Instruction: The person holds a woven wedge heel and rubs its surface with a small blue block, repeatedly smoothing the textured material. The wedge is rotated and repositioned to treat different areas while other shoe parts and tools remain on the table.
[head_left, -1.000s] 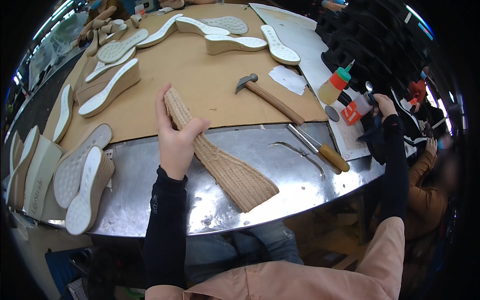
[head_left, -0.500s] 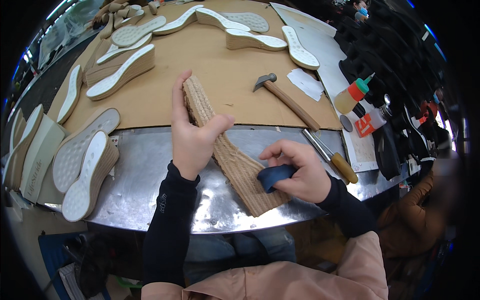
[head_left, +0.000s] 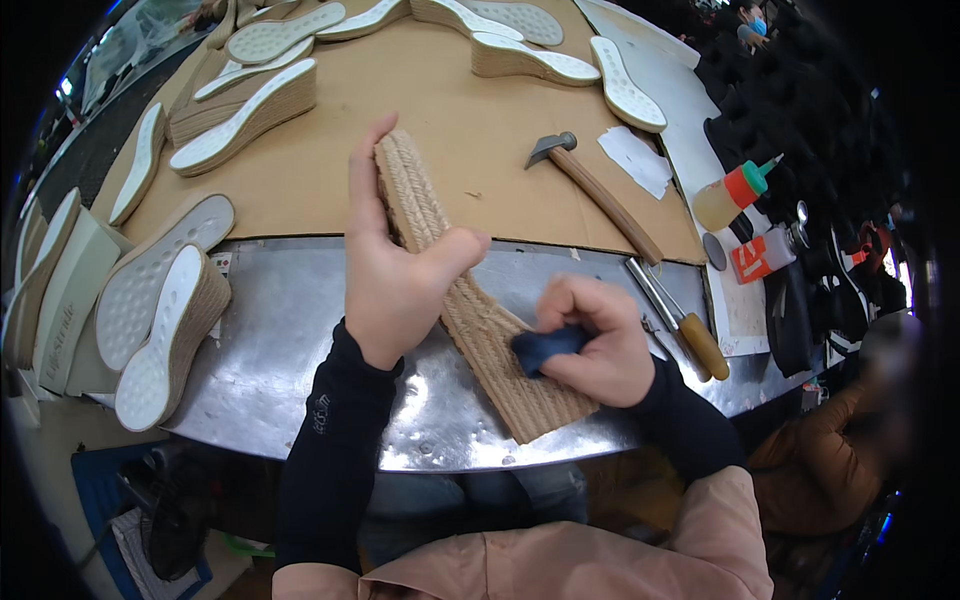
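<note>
Wedge sole (head_left: 470, 315), one, slants over metal worktop (head_left: 290, 375); left hand's (head_left: 398, 290) grip clamps its narrow part. Right hand's (head_left: 612, 350) grip pinches one blue cloth (head_left: 540, 350) against the broad end. Rubbing appears under way; portion done or left: cannot tell. Hammer (head_left: 605, 200): one. Bottles (head_left: 738, 195): two.

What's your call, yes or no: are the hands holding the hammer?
No, the hammer lies on the cardboard; the left hand grips a woven wedge sole, the right hand a dark blue cloth.
</note>
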